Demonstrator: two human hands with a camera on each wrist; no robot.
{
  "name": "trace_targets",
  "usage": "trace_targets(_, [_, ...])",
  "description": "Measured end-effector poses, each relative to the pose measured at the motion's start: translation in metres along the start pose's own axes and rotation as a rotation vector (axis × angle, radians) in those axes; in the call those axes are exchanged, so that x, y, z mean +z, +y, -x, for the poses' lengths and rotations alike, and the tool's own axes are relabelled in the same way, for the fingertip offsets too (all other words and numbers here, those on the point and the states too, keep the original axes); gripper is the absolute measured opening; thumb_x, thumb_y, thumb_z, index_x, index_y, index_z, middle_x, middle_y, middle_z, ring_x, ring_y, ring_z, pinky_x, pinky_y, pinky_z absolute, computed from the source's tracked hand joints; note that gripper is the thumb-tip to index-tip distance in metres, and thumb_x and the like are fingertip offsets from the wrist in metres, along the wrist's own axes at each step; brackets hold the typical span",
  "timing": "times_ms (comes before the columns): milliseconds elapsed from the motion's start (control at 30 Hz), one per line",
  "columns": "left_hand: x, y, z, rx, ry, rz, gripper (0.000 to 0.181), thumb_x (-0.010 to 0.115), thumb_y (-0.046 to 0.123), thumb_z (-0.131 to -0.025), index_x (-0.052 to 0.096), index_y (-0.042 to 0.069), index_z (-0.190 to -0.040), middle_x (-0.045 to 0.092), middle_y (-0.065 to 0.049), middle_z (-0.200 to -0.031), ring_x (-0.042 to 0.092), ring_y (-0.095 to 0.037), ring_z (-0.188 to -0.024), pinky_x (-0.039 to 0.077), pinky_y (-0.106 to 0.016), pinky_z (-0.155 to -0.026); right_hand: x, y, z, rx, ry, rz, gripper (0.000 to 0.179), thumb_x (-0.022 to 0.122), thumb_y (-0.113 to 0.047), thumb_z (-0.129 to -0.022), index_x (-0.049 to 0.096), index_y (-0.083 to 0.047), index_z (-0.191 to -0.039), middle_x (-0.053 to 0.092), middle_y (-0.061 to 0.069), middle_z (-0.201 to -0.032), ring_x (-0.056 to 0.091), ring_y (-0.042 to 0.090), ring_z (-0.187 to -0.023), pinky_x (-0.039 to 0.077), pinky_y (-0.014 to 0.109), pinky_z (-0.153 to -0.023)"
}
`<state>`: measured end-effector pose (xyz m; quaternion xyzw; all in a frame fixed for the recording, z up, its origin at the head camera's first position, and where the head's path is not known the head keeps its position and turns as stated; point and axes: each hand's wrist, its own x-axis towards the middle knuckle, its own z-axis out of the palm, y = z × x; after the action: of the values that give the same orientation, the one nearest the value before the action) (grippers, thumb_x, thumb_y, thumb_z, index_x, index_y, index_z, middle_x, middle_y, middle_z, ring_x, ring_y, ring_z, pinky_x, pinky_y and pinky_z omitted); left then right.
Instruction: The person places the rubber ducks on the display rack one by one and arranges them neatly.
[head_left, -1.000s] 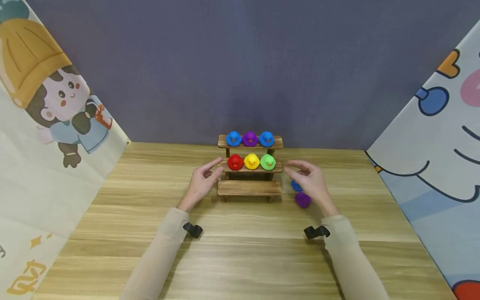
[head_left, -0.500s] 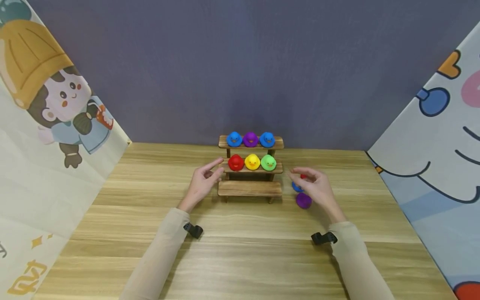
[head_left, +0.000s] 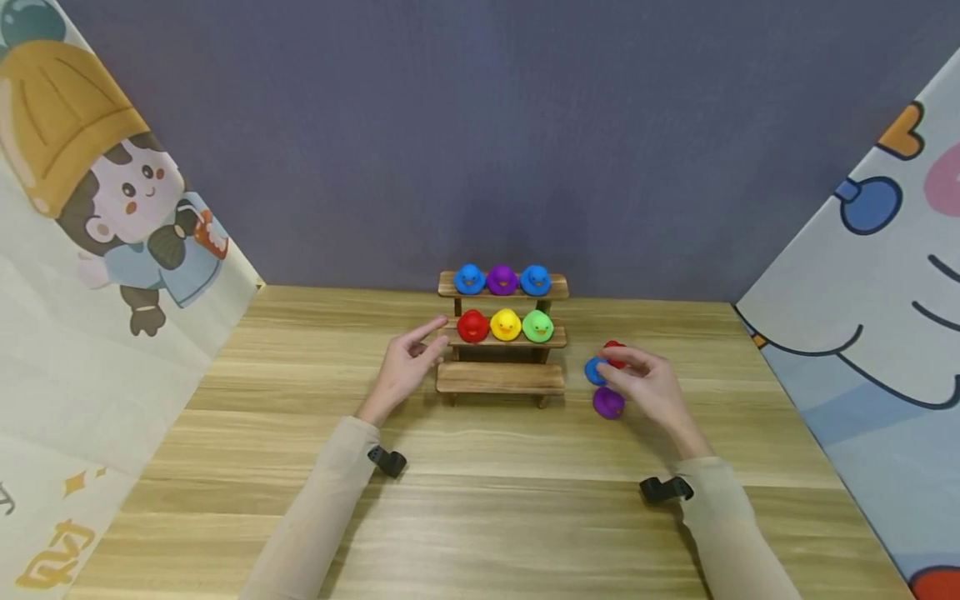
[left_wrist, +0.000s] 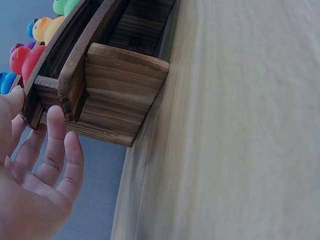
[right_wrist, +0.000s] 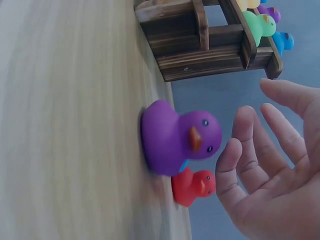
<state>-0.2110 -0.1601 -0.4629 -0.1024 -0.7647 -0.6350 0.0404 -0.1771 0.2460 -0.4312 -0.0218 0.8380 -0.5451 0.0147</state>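
My left hand (head_left: 401, 371) is beside the left end of a three-tier wooden stand (head_left: 500, 377), thumb and fingers loosely spread. In the left wrist view its fingertips are right at the end of a shelf near a red duck (left_wrist: 27, 61). My right hand (head_left: 652, 390) hovers with relaxed fingers over loose rubber ducks right of the stand. These are a purple duck (right_wrist: 162, 137), a blue duck (head_left: 594, 371) and a red duck (head_left: 614, 344), the last two partly hidden by the fingers. Nothing is between the right thumb and fingers.
The middle tier carries a red, a yellow (head_left: 506, 325) and a green duck (head_left: 537, 326). On the top tier sit two blue ducks and a purple duck (head_left: 502, 280). Only bare wood shows on the lowest tier. A grey wall (head_left: 495, 150) stands behind the wooden table (head_left: 480, 517).
My right hand has moved away from the stand's middle tier, rightward and toward me, over the loose ducks. The loose red duck has come into view. My left hand has stayed in place.
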Motion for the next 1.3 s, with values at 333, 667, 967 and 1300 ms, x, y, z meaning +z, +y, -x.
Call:
trace_targets(333, [0.0,0.002,0.001,0.004,-0.001,-0.002,0.044,0.069,0.022,-0.107,0.064,0.012,-0.149,0.065,-0.012,-0.151,0.069,-0.005,-0.077,0.059,-0.03,-0.071,-0.011,0.01,0.01,-0.024,0.0,0.089,0.046,0.079,-0.033,-0.099,0.071,-0.006,-0.135,0.076,0.01,-0.13,0.072,-0.002,-0.093,0.058,0.021,-0.079])
trace_targets(667, [0.0,0.001,0.001,0.002,-0.009,0.013,0.044,0.069,0.022,-0.106,0.064,0.011,-0.149,0.064,-0.012,-0.152,0.069,-0.004,-0.078,0.06,-0.029,-0.073,-0.022,0.015,0.016,0.041,-0.056,0.079,0.047,0.08,-0.03,-0.098,0.07,-0.004,-0.136,0.081,-0.007,-0.106,0.074,0.013,-0.081,0.06,0.032,-0.067])
trace_targets(967, [0.001,0.001,-0.001,0.009,-0.004,0.01,0.043,0.069,0.022,-0.106,0.064,0.012,-0.148,0.063,-0.01,-0.153,0.068,-0.005,-0.077,0.06,-0.028,-0.075,-0.026,0.019,0.021,0.063,-0.086,0.097,0.05,0.08,-0.03,-0.098,0.07,-0.001,-0.136,0.081,-0.006,-0.1,0.075,0.016,-0.078,0.061,0.032,-0.066])
trace_targets(1300, [0.0,-0.001,-0.002,0.005,-0.006,0.025,0.044,0.069,0.021,-0.106,0.064,0.011,-0.149,0.062,-0.011,-0.154,0.069,-0.004,-0.078,0.059,-0.022,-0.075,-0.03,0.028,0.025,0.076,-0.114,0.125,0.052,0.081,-0.029,-0.097,0.068,-0.002,-0.14,0.078,0.013,-0.125,0.074,0.011,-0.082,0.061,0.03,-0.068])
